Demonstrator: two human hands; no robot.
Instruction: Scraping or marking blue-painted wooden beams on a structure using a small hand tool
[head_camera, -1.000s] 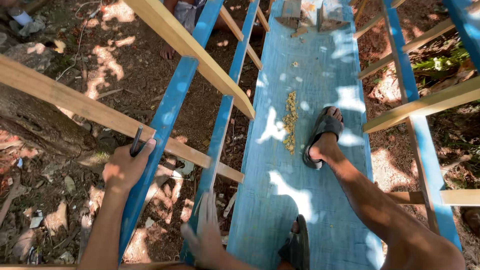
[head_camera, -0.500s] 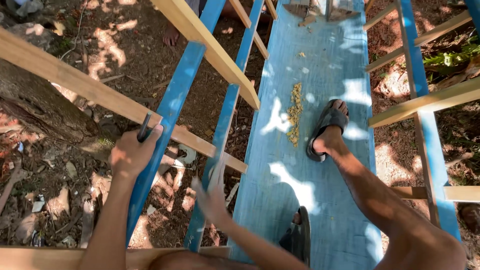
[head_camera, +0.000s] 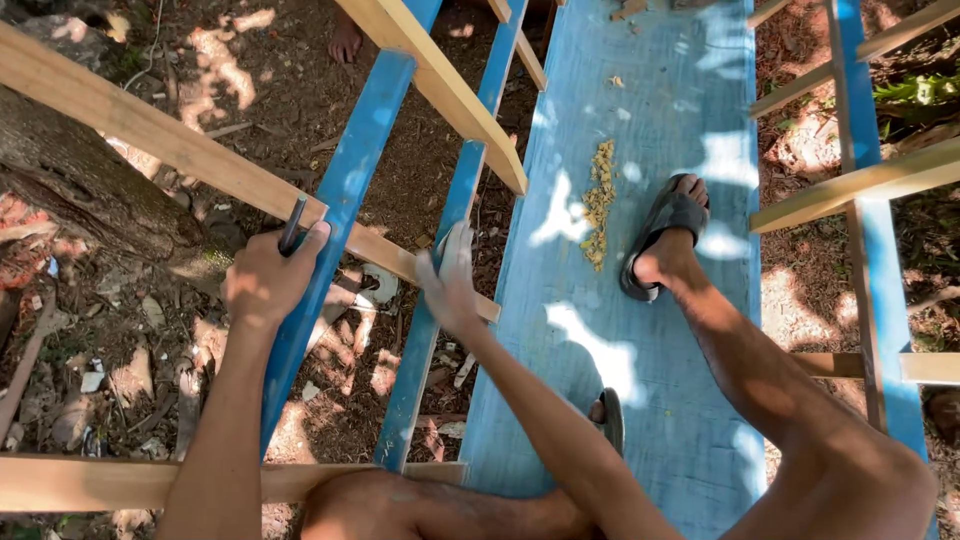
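From my remote seat I see my left hand (head_camera: 262, 282) wrapped around a slim dark pencil-like tool (head_camera: 292, 224), thumb and fingers pinching it so its tip pokes up past the knuckles; the hand rests on the long blue-painted wooden rail (head_camera: 345, 200), right where the bare pale wooden batten (head_camera: 150, 135) crosses that rail at a slant. My right hand (head_camera: 452, 285) is blurred, fingers stretched out flat and close together, holding nothing, over the second blue-painted wooden rail (head_camera: 440, 270) just beside the edge of the wide blue-painted wooden plank (head_camera: 660, 90). On that plank my foot in a dark grey rubber sandal (head_camera: 665, 232) stands next to a narrow strip of yellowish sawdust crumbs (head_camera: 598, 200). A rough brown tree trunk (head_camera: 85, 190) lies on the littered dirt ground (head_camera: 130, 370) to the left, below the frame.
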